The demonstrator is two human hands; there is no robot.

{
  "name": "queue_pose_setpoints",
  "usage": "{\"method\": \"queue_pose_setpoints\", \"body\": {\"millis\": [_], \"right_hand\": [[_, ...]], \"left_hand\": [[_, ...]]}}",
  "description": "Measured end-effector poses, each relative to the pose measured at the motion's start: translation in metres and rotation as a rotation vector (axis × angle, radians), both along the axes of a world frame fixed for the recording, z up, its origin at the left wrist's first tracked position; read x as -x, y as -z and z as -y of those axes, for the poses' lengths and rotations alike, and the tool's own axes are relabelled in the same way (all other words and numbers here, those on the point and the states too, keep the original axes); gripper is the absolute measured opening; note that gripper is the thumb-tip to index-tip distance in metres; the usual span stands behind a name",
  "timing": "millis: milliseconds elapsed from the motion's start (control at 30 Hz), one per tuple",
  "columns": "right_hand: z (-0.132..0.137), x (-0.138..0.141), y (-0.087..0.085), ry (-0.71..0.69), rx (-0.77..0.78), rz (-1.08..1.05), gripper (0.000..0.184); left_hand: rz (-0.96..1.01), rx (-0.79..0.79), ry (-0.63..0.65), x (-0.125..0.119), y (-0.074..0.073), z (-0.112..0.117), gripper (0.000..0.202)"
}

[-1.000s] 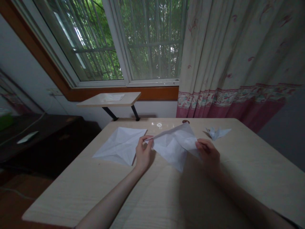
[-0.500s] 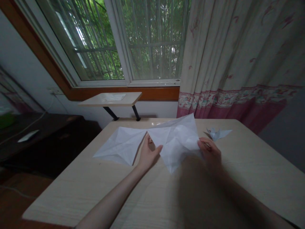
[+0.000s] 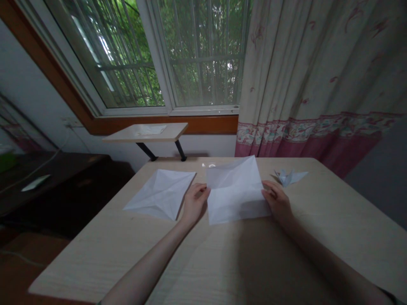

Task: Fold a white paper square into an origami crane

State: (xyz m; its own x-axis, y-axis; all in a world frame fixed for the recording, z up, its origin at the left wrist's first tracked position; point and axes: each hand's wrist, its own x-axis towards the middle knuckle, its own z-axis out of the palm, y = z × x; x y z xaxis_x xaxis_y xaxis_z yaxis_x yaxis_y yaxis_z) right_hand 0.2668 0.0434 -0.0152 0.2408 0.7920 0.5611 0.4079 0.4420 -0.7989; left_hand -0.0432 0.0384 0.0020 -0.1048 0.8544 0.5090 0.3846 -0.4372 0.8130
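A white, creased sheet of paper [image 3: 235, 192] is held up in front of me over the table, bent along a crosswise crease. Pinching its left edge is my left hand [image 3: 194, 204], closed. My right hand [image 3: 277, 202] is closed on the right edge, with its fingertips at the paper's side. To the left, a second creased white sheet [image 3: 160, 194] lies on the table, just beside my left hand and apart from it. Beyond my right hand sits a small folded paper figure [image 3: 289, 177] with pointed ends.
The pale wooden table [image 3: 133, 258] carries a raised shelf [image 3: 124, 134] on black legs, with white paper [image 3: 151, 129] on it. A curtain [image 3: 286, 127] hangs behind the table's right side. On the left stands a dark low cabinet [image 3: 57, 178] with a flat pale object on top.
The held sheet has gone from a crumpled, slanted shape to a squarer, flatter one. My left hand has shifted to its left edge, and the sheet stands clear of the other one.
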Motion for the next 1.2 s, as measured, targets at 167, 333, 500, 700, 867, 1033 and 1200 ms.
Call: {"method": "queue_pose_setpoints", "body": {"millis": [167,333,500,700,867,1033,1200], "right_hand": [[0.000,0.000,0.005,-0.076,0.131,-0.094,0.033],[0.000,0.001,0.001,-0.056,0.226,-0.136,0.043],[-0.004,-0.001,0.000,-0.064,0.161,-0.055,0.045],[-0.006,0.000,-0.001,-0.044,0.148,-0.097,0.045],[-0.007,-0.001,0.001,-0.064,0.178,-0.158,0.044],[-0.007,0.001,0.000,-0.064,0.154,-0.181,0.042],[-0.005,0.002,-0.003,-0.073,0.164,-0.232,0.039]], "left_hand": [[-0.034,-0.043,0.056,0.001,-0.001,0.001,0.008],[-0.035,-0.014,0.095,0.001,-0.005,0.002,0.015],[-0.032,0.017,0.127,-0.002,-0.011,0.006,0.016],[-0.032,0.042,0.143,-0.004,-0.012,0.008,0.018],[-0.019,0.037,0.145,-0.005,-0.011,0.006,0.017],[-0.030,0.019,0.116,-0.004,-0.013,0.006,0.017],[-0.039,0.019,0.064,-0.003,-0.015,0.006,0.017]]}}
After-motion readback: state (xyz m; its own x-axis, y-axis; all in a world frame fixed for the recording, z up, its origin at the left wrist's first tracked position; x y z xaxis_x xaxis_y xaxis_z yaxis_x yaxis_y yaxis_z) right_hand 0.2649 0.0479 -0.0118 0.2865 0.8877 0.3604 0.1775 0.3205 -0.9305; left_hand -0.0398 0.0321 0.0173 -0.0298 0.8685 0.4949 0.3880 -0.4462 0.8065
